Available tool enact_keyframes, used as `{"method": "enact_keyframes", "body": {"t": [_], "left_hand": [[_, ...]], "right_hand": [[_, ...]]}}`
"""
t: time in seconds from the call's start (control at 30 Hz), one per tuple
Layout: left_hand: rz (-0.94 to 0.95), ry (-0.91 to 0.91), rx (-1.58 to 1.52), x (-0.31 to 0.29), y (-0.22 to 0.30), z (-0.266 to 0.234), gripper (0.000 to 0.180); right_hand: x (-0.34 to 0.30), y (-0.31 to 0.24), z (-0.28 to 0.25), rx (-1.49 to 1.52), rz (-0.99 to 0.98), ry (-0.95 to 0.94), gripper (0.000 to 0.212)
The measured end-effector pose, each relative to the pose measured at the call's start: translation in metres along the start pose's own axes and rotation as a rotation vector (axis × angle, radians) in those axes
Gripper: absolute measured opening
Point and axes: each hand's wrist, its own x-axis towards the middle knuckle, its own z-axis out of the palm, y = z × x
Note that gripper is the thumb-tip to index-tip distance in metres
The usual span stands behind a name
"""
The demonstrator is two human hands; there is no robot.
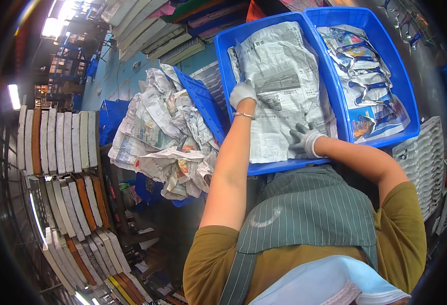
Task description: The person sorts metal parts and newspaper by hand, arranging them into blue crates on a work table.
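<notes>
Printed newspaper [279,66] lines a blue plastic bin [223,56] in front of me, hiding whatever lies under it. My left hand [243,94], in a white glove, is closed at the paper's left edge beside the bin wall; its fingertips are hidden. Flat on the near right part of the paper, my right hand [305,140] has its gloved fingers spread. A second blue bin [411,109] adjoins on the right. In it, several metal tools that look like wrenches [365,71] lie in a row on newspaper.
A heap of crumpled newspaper [157,122] sits at the left, against a tilted blue crate [198,101]. Shelves of upright slabs [63,142] stand far left. Stacked boards [157,35] rise behind. A grey ridged tray [421,157] is at the right.
</notes>
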Motion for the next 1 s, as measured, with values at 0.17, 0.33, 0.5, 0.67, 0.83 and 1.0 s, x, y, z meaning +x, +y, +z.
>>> {"method": "enact_keyframes", "body": {"t": [0.17,0.33,0.5,0.67,0.83,1.0], "left_hand": [[-0.071,0.055,-0.079,0.016,-0.005,-0.019,0.034],[0.378,0.255,0.217,-0.026,0.035,-0.021,0.029],[0.483,0.216,0.239,-0.045,-0.025,0.058,0.057],[0.511,0.151,0.419,-0.059,-0.029,0.079,0.065],[0.440,0.127,0.230,-0.058,-0.028,0.072,0.072],[0.177,0.015,-0.214,-0.018,-0.043,0.064,0.076]], "right_hand": [[-0.001,-0.004,-0.001,0.001,-0.002,-0.010,0.042],[-0.003,0.007,0.007,0.010,0.029,-0.027,0.043],[0.001,-0.003,-0.014,0.071,0.012,-0.079,0.050],[0.026,0.006,-0.071,0.282,0.173,0.579,0.054],[0.066,0.074,-0.057,0.081,0.700,0.914,0.068],[0.094,0.109,-0.015,0.516,0.660,1.018,0.075]]}}
